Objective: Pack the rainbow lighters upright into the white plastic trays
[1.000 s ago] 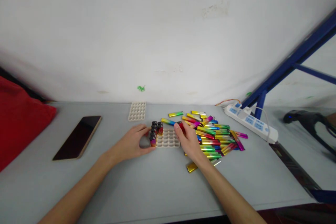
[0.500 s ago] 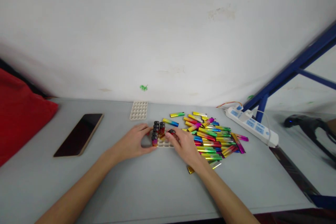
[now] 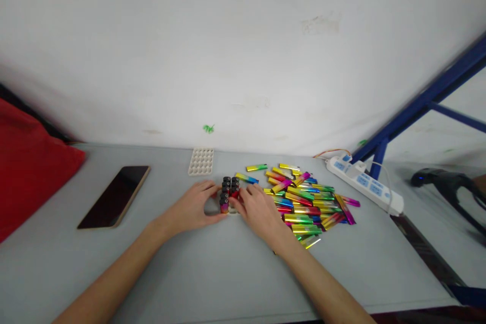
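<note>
Several lighters [image 3: 228, 191] with black tops stand upright in a beige holed tray, which my hands mostly hide. My left hand [image 3: 193, 206] curls round the tray's left side, fingertips against the standing lighters. Over the tray's right part lies my right hand [image 3: 255, 209], whose fingertips pinch a red lighter [image 3: 235, 195] beside the standing ones. A heap of shiny multicoloured lighters [image 3: 307, 200] lies flat on the grey table [image 3: 212, 263] just right of my right hand.
A second, empty beige holed tray [image 3: 201, 161] lies behind near the wall. A dark phone [image 3: 114, 196] lies at left, beside a red cloth [image 3: 26, 172]. A white power strip [image 3: 364, 182] and a blue metal frame [image 3: 417, 106] are at right.
My right hand has moved left from the heap to the tray, bringing a red lighter up against the standing ones. My left hand has stayed on the tray.
</note>
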`<state>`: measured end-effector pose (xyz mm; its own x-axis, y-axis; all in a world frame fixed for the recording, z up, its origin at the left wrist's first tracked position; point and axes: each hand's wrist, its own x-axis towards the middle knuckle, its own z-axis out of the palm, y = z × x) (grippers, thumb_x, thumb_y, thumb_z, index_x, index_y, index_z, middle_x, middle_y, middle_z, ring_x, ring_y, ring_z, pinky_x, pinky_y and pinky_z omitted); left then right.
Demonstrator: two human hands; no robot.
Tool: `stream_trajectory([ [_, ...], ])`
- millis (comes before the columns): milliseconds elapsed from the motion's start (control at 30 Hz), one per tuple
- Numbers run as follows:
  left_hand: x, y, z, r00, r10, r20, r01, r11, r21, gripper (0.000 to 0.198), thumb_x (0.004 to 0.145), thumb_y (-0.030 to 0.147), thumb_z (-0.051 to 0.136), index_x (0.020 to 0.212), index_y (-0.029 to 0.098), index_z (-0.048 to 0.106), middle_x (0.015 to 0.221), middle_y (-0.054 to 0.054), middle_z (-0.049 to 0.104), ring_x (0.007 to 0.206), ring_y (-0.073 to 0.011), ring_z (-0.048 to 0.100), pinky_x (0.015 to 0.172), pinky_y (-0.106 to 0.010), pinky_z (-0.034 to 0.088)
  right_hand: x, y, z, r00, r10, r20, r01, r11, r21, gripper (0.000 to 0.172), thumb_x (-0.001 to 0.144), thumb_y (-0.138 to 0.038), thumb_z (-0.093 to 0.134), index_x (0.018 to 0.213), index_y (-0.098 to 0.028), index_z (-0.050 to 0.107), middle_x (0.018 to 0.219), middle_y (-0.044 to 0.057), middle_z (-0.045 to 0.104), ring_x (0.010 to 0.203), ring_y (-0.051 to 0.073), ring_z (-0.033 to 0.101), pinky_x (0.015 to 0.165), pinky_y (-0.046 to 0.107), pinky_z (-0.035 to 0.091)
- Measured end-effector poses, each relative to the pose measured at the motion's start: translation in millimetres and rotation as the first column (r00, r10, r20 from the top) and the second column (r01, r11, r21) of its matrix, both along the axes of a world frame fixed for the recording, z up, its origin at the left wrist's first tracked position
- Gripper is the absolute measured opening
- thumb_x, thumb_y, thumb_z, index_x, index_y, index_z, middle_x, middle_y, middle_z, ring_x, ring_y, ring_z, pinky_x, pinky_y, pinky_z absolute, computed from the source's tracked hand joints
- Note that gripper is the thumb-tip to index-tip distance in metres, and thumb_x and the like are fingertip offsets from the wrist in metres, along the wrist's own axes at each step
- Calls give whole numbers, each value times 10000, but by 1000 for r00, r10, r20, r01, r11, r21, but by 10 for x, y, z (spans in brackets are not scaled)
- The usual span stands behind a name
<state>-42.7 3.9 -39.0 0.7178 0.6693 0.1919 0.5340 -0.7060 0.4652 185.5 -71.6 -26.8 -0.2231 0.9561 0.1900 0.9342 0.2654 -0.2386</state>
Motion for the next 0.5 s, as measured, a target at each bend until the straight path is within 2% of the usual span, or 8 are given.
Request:
stream_trajectory([
  [100, -3, 7, -7, 1000, 15, -7, -15, 1000, -6, 305, 893, 468, 866, 1034, 230, 739, 1060, -81, 771, 1037, -318, 739, 948, -412, 583, 144, -32, -6, 987, 81, -138, -75, 996, 48, 243, 1144, -427, 691, 1050, -208, 738, 1034, 115, 785, 1026, 302, 757, 827, 393, 615],
  [200, -10, 16, -12, 1000, 23, -19, -24, 1000, -15, 336, 884, 496, 874, 1043, 231, 743, 1075, -85, 768, 1060, -329, 743, 974, -422, 585, 421, 100, 24, 955, 129, -267, -93, 986, 142, 229, 1184, -344, 604, 1032, -218, 721, 996, 74, 764, 959, 253, 739, 875, 375, 589],
  [267, -11, 19, -10, 999, 28, -27, -28, 999, -18, 346, 881, 508, 875, 1033, 227, 740, 1081, -89, 764, 1061, -334, 744, 979, -429, 586, 628, 313, 48, 964, 112, -240, -73, 983, 166, 206, 1179, -268, 583, 1069, -204, 744, 1038, 94, 774, 1015, 265, 733, 949, 394, 578],
  [333, -9, 20, -8, 999, 28, -27, -29, 999, -17, 354, 881, 513, 874, 1034, 224, 736, 1091, -92, 764, 1061, -334, 744, 971, -427, 588, 806, 577, 53, 987, 55, -148, -41, 994, 100, 143, 1128, -172, 640, 1186, -175, 770, 1182, 135, 784, 1144, 282, 721, 1065, 417, 553],
  [367, -8, 20, -8, 999, 25, -24, -25, 1000, -15, 358, 879, 512, 875, 1040, 224, 736, 1095, -94, 766, 1058, -332, 744, 963, -423, 590, 874, 705, 45, 996, 19, -92, -14, 999, 52, 165, 1084, -123, 688, 1218, -161, 778, 1248, 154, 780, 1192, 290, 711, 1107, 427, 534],
  [433, -8, 19, -12, 1000, 19, -20, -20, 1000, -15, 364, 881, 511, 871, 1062, 223, 740, 1107, -97, 770, 1061, -330, 744, 955, -418, 594, 960, 913, 13, 999, -5, -35, 5, 1000, 0, 226, 1033, -85, 741, 1248, -138, 784, 1301, 176, 771, 1219, 295, 703, 1127, 432, 518],
  [500, -12, 17, -18, 1000, 21, -20, -22, 1000, -16, 381, 877, 514, 874, 1086, 222, 745, 1112, -99, 771, 1072, -333, 744, 973, -425, 595, 991, 1035, -26, 1000, -6, -27, 6, 1000, -14, 189, 1019, -90, 760, 1200, -133, 792, 1271, 176, 777, 1183, 289, 711, 1098, 420, 521],
])
